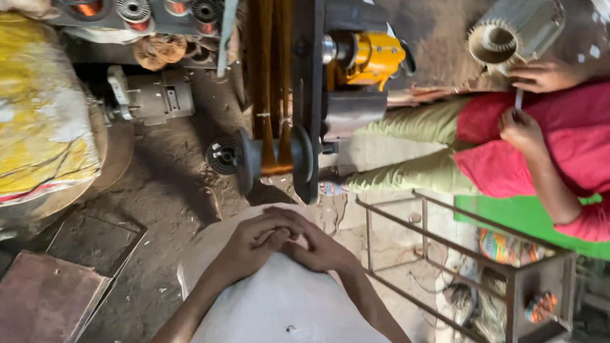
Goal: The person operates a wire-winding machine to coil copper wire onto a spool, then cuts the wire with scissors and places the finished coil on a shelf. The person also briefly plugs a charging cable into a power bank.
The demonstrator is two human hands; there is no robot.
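Over the lap, both of the wearer's hands sit idle: left hand (pixel 252 242) and right hand (pixel 318 249) are clasped together, fingers interlaced, resting on the white cloth (pixel 280 311) over the knee. Neither holds a tool; they look parked, not working.

Just ahead stands a winding rig (pixel 290 71): dark upright frame, wooden slats, a spindle with discs (pixel 260 157) at its lower end, a yellow motor unit (pixel 376 57) fixed to its side. It's within arm's reach of the clasped hands, not touching them.

To the right a second person in a red top and pale green trousers (pixel 405 149) sits on the floor. One of their hands (pixel 544 75) steadies a ribbed grey motor stator (pixel 515 31) lying on its side, open bore facing them; the other (pixel 521 129) pinches a thin pale strip, probably kept close for feeding into the slots.

Floor (pixel 176 189) is bare, dusty concrete with grit and scraps. Yellow-red sack (pixel 17 107) at left, small grey motor (pixel 150 96) beside it, flat brown board (pixel 33 309) lower left, open metal frame stand (pixel 465 268) lower right with clutter under it, green sheet (pixel 534 226) behind.
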